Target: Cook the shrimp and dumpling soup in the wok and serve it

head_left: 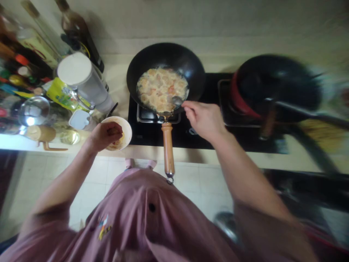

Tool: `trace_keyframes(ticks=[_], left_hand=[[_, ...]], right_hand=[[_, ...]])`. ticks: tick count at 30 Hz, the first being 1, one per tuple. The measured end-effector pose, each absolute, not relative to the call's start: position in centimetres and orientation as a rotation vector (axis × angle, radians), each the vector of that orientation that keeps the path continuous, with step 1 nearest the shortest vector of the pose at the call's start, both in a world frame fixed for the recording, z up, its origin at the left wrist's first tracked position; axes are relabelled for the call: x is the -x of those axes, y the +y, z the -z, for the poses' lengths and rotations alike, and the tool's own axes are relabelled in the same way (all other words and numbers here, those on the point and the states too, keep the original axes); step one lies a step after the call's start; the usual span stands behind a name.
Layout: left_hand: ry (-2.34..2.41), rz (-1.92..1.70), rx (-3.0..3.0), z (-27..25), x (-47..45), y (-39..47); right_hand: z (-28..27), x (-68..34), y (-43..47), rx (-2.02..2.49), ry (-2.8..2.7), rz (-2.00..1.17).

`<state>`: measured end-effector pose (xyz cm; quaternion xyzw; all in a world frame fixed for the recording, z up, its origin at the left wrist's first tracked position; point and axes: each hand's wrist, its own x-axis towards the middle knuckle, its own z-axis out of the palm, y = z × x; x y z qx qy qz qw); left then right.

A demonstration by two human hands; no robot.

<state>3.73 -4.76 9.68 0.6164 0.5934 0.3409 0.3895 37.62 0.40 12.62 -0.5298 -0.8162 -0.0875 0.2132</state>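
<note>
Closest is the person's dusty pink shirt [131,222], with a dark button and a little bright patch on it. Below the edge of the table [191,155] you can see pale floor tiles [92,189]. A wooden handle [168,149] points back toward the shirt, with a metal ring at its end. No hand is on it.

The left hand [105,135] is at a white bowl [129,133] near the front of the table. Its fingers are curled in over the bowl, which has some yellowish bits inside. I cannot tell if the fingers are pinching something.

The right hand [204,117] grips a spoon [177,100] by its handle. The round end of the spoon is at the near right side of the food [159,87]. That food is pale yellow with some orange-red bits, and it sits in the bottom of a black pan [192,69]. The pan is on the black stove [149,136].

To the right, also on the stove, is a big red and black pan [241,94]. To the left stand a white jug [75,69] and a yellow bag [61,92]. Farther back are a dark bottle [81,34] and a plain wall [218,20].
</note>
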Motion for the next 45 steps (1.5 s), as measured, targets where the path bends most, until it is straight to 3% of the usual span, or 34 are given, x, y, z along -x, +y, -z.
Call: trace_keyframes(ticks=[7, 31, 39, 45], left_hand=[[1.419, -0.769, -1.520, -10.2, -4.5, -4.9], [1.390, -0.779, -1.572, -12.0, -5.9, -4.5], [1.172, -0.741, -1.837, -15.4, -11.9, 1.2], [1.227, -0.724, -2.262, -14.8, -18.2, 8.7]], right_hand=[[-12.3, -36.3, 0.0, 1.681, -2.455, 0.368], [-13.6, -36.3, 1.3, 1.791, -2.539, 0.399], [-13.3, -37.1, 2.4, 1.707, -2.415, 0.298], [-14.2, -39.0, 0.6, 1.570, -2.103, 0.129]])
